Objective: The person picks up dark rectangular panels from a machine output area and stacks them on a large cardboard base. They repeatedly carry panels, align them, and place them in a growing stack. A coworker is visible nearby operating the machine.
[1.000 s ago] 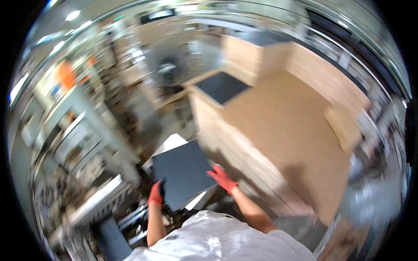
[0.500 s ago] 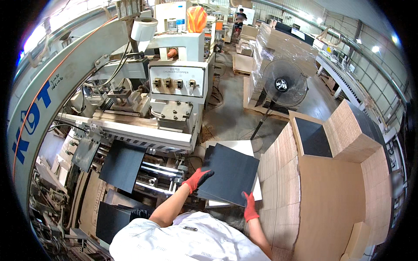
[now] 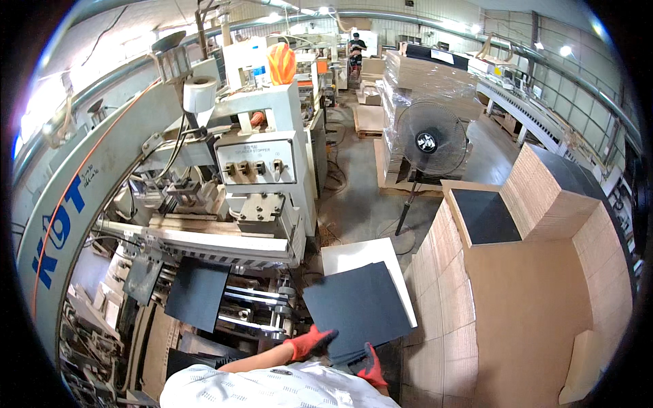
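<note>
A small stack of flat black panels (image 3: 359,304) lies slanted in front of me, partly over a white board (image 3: 357,256). My left hand (image 3: 311,343), in a red glove with dark fingertips, is closed on the panels' near left edge. On their near edge to the right, my right hand (image 3: 371,368) grips in a matching glove, thumb on top. The fingers under the panels are hidden. Left of them, another black panel (image 3: 198,294) rests on the rails of a machine (image 3: 255,170).
Tall stacks of brown-edged panels (image 3: 442,326) stand close on my right. A black fan (image 3: 427,141) stands ahead, before a film-wrapped stack (image 3: 428,78). The machine's curved arm (image 3: 102,177) rises at left. A person (image 3: 356,49) stands far back.
The black panels have turned and come nearer my body. Both hands have drawn back with them, the right one shifting left along the near edge. The view has tilted up.
</note>
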### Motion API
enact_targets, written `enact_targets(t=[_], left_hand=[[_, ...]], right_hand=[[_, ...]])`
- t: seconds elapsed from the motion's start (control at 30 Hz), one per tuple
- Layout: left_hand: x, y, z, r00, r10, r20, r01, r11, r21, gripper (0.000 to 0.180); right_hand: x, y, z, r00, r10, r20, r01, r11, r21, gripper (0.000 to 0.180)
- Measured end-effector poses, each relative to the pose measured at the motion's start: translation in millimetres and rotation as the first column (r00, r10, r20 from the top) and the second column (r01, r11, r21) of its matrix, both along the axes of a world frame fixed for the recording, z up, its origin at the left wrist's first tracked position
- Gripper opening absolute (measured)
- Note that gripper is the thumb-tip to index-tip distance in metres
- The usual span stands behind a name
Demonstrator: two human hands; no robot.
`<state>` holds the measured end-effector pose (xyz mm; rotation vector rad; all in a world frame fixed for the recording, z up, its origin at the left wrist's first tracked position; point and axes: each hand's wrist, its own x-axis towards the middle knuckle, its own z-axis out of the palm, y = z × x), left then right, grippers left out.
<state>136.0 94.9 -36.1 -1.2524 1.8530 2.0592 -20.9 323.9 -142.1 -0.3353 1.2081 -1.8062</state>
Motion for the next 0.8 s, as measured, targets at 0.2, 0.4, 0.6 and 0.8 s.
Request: enact_targets(t=[0.2,0.4,0.6,0.8], left_hand=[[-29.4,-14.9,120.1,0.933,-0.180,0.311,0.349,0.659,-0.666,0.051],[-70.2,-84.0,78.9,0.972,0.068,0.225,0.184,0.375,-0.909,0.070],[-78.1,-90.5,51.6,0.968,-0.076,0.238,0.208,0.771,-0.602,0.087],[-95.9,-51.7,57.2,0.954,-0.207,0.217,0.291,0.813,-0.503,0.096]], right_hand=[[-18.6,2.4,42.6,0.605,0.053,-0.795,0.055,0.993,0.108,0.070],[-12.1,0.9,5.0,0.665,0.010,-0.747,0.159,0.975,0.154,0.070],[-18.1,-8.7,62.3,0.985,-0.138,0.106,0.136,0.990,0.029,0.056],[-97.9,29.0,69.1,0.926,-0.264,0.272,0.223,0.960,0.170,0.042]])
